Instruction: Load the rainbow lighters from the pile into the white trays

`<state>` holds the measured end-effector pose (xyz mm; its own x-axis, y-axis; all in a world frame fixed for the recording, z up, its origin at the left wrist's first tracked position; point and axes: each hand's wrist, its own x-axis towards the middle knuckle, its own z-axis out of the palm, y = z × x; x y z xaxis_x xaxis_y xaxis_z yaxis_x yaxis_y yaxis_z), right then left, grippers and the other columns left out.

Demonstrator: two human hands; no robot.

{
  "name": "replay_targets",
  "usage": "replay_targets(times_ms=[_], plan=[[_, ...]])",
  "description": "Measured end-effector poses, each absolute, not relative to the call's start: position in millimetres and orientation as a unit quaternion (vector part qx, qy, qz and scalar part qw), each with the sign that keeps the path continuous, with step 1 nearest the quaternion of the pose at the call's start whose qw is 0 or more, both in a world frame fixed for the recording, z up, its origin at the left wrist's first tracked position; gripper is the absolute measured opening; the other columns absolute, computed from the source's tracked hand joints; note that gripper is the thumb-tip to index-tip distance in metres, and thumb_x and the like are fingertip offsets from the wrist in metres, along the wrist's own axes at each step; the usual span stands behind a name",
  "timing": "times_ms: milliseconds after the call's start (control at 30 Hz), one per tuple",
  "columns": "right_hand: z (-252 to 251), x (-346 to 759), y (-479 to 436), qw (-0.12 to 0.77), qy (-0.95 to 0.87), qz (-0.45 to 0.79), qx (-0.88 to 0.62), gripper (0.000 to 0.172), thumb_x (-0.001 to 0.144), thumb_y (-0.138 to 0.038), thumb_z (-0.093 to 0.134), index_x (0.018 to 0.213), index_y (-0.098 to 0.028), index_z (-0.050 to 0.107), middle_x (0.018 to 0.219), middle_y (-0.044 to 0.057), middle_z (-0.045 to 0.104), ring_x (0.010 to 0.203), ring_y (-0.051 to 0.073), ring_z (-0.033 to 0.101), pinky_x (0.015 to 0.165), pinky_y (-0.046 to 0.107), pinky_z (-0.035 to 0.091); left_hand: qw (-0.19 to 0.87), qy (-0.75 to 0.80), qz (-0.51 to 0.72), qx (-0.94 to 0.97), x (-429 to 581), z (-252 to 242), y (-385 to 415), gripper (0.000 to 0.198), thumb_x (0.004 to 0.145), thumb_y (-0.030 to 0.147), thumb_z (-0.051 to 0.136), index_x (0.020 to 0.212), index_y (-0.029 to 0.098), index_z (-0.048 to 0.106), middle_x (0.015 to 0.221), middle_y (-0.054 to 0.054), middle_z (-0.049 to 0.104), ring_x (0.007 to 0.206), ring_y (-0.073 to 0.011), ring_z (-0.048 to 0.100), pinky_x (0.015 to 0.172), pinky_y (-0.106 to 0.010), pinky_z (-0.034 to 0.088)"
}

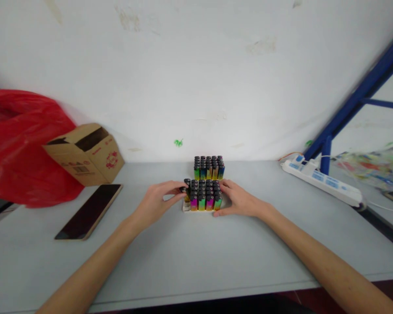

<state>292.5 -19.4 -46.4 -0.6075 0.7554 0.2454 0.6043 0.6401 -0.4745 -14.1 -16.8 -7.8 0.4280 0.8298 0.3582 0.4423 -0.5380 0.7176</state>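
Observation:
A near tray of colourful lighters (203, 197) with black tops stands on the grey table (190, 257). My left hand (159, 201) is at its left side, fingers pinched on a lighter (186, 188) at the tray's left edge. Against the tray's right side rests my right hand (239, 200), fingers curled round it and the thumb at its front corner. A second full tray of lighters (208, 168) stands just behind, close to the wall.
A dark phone (90, 210) lies at the left. Behind it sit an open cardboard box (85, 153) and a red plastic bag (18, 144). A white power strip (321, 180) lies at the right beside a blue metal frame (350, 107).

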Motion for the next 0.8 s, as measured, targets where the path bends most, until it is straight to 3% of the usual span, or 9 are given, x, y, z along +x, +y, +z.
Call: replay_targets(times_ms=[367,500,633,800], plan=[[-48,293,-19,0.222,-0.879,0.170,-0.385,0.082,0.072,-0.066,0.084,0.134,-0.017,0.061,0.137,0.018,0.058,0.125,0.036,0.057,0.110,0.053,0.047,0.273,0.356,0.283,0.848,-26,8,-16,0.018,0.092,0.034,0.069,0.102,0.024,0.081,0.100,-0.005,0.081,0.087,-0.0219,0.074,0.081,-0.029,0.060],[-48,293,-19,0.218,-0.878,0.173,-0.389,0.084,0.072,-0.067,0.084,0.134,-0.015,0.061,0.136,0.019,0.059,0.124,0.036,0.057,0.110,0.053,0.048,0.245,0.357,0.276,0.858,-28,6,-15,0.018,0.092,0.033,0.069,0.103,0.025,0.080,0.102,-0.005,0.081,0.090,-0.0229,0.075,0.087,-0.031,0.059],[-48,293,-18,0.217,-0.880,0.169,-0.387,0.083,0.073,-0.066,0.084,0.135,-0.016,0.061,0.136,0.018,0.059,0.125,0.036,0.057,0.110,0.054,0.047,0.285,0.404,0.313,0.811,-17,-9,-19,0.032,0.091,0.036,0.070,0.122,0.027,0.069,0.109,-0.006,0.080,0.093,-0.0238,0.076,0.090,-0.035,0.059],[-45,291,-20,0.225,-0.879,0.171,-0.385,0.078,0.072,-0.063,0.086,0.131,-0.017,0.063,0.134,0.017,0.060,0.123,0.036,0.058,0.109,0.053,0.048,0.299,0.455,0.336,0.768,-10,-18,-21,0.051,0.086,0.041,0.075,0.132,0.027,0.058,0.085,-0.001,0.079,0.076,-0.0227,0.074,0.081,-0.035,0.058]])
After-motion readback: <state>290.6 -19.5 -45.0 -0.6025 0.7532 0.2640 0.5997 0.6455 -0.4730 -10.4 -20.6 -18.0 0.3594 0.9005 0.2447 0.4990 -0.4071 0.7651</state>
